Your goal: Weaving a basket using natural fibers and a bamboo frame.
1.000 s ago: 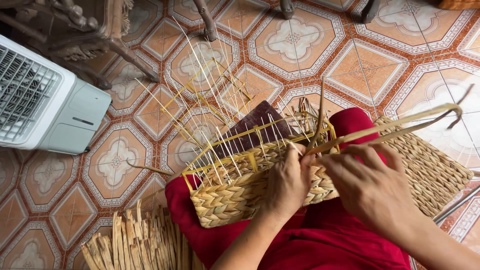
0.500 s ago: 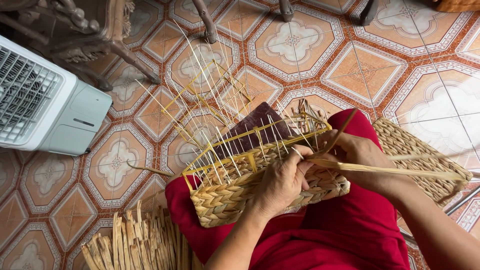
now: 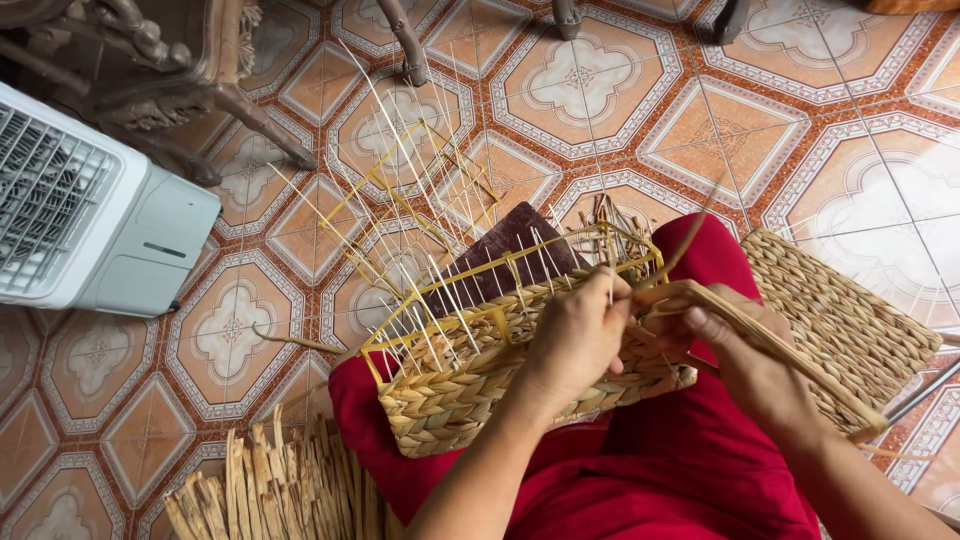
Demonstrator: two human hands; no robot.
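Patterned tile floor point(image 3: 700, 130) fills the view; white fan/cooler unit point(image 3: 90, 230) at 9 o'clock, dark carved furniture legs point(image 3: 250, 110) at 11 o'clock. Person sits w/ red cloth point(image 3: 650, 480) over lap. Finished woven panel point(image 3: 840, 320) lies at 3 o'clock, partly under R forearm. Bundle of dried straw strips point(image 3: 270, 490) on floor at 7 o'clock.

Half-woven basket point(image 3: 470, 390) sits on lap, centre frame, on a yellow wire frame point(image 3: 440, 310); long axis runs approx 8 to 2 o'clock. Thin bare ribs fan up toward 11–12 o'clock. Dark brown board point(image 3: 510, 245) shows inside/behind frame.

Left hand point(image 3: 580, 335): clenched over basket's top rim near its 2 o'clock end, fingers curled over the weave edge, pinning it. Whether it also pinches the strand, can't tell — fingertips hidden.

Right hand point(image 3: 740, 350): grasping flat straw strand point(image 3: 790, 365), just beside L hand, at 3 o'clock of it. Strand's long axis runs from the rim by both grips out toward 4–5 o'clock, free tail ending near woven panel edge. Working end meets the rim at 9 o'clock of R grip, between the two hands.

Key relation: weave point lies touching L grip, just at 9–10 o'clock of R grip; L hand is nearer the basket, R hand nearer the strand's length.
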